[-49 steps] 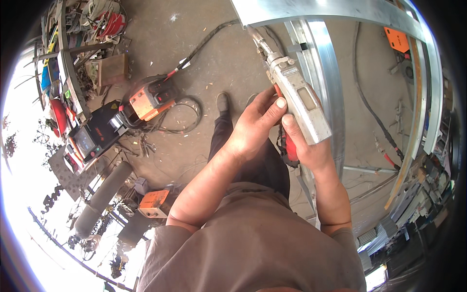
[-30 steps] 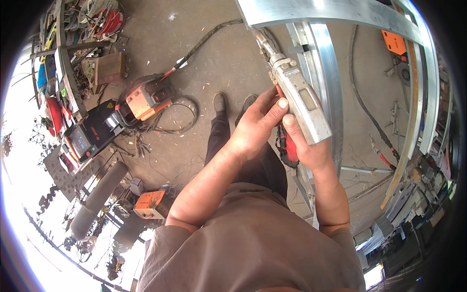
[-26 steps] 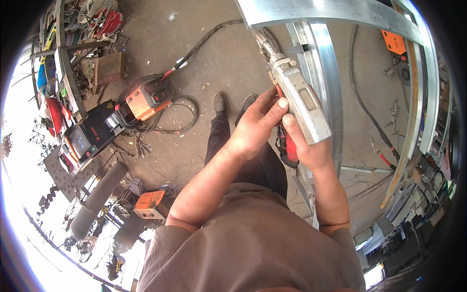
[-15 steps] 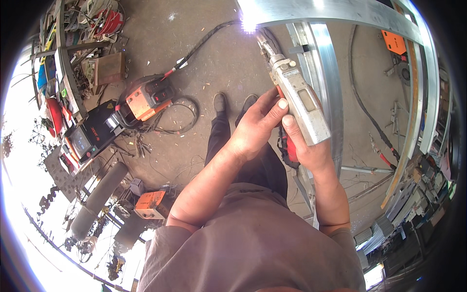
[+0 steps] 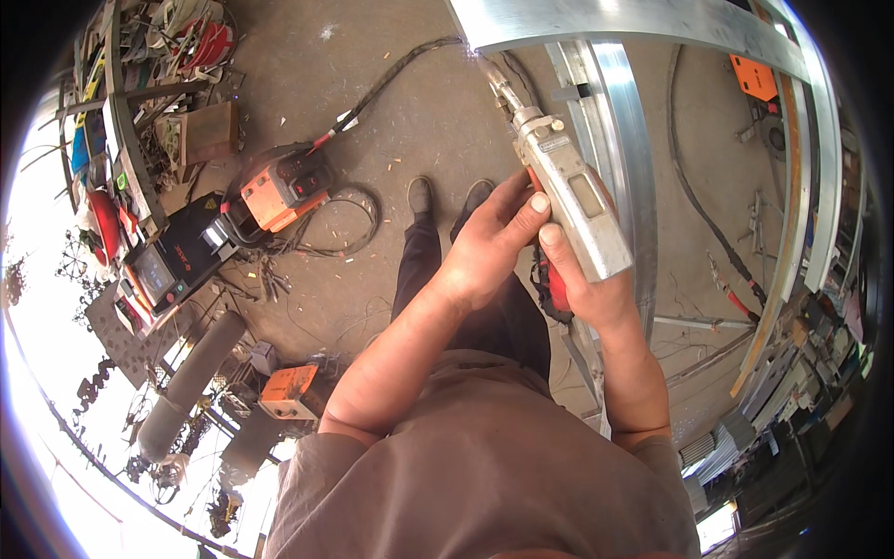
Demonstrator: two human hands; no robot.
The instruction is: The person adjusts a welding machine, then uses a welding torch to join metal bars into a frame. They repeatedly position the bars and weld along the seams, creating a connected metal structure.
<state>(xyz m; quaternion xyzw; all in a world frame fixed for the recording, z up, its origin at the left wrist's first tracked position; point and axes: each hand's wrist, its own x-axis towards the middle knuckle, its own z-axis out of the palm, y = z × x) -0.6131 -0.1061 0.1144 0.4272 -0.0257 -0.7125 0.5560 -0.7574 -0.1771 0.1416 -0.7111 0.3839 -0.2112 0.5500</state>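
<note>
I am operating with both hands closed around one tool. The left hand (image 5: 498,230) is grasping the welding gun (image 5: 559,168) from its left side; the thumb is lying against the silver casing, and the other fingers are curling underneath, mostly hidden. The right hand (image 5: 599,300) is grasping the rear portion; its thumb is pressing along the lower left edge, while I am not able to see how its remaining fingers are placed. A red part (image 5: 557,289) is showing just beside the right thumb.

The gun is sitting diagonally in front of the torso, its rear end pointing toward the wearer and its nozzle (image 5: 503,91) pointing forward and left. The nozzle tip is standing at the near left corner of a metal beam (image 5: 596,19), where a small violet glow (image 5: 473,52) is showing. I am unable to tell whether the tip is touching the metal. A metal post (image 5: 619,112) is running below the beam, to the right of the gun.

On the floor at left, a dark cable (image 5: 384,86) is leading to an orange-and-black machine (image 5: 279,196). Two dark shoes (image 5: 421,196) are resting between the machine and the post.
</note>
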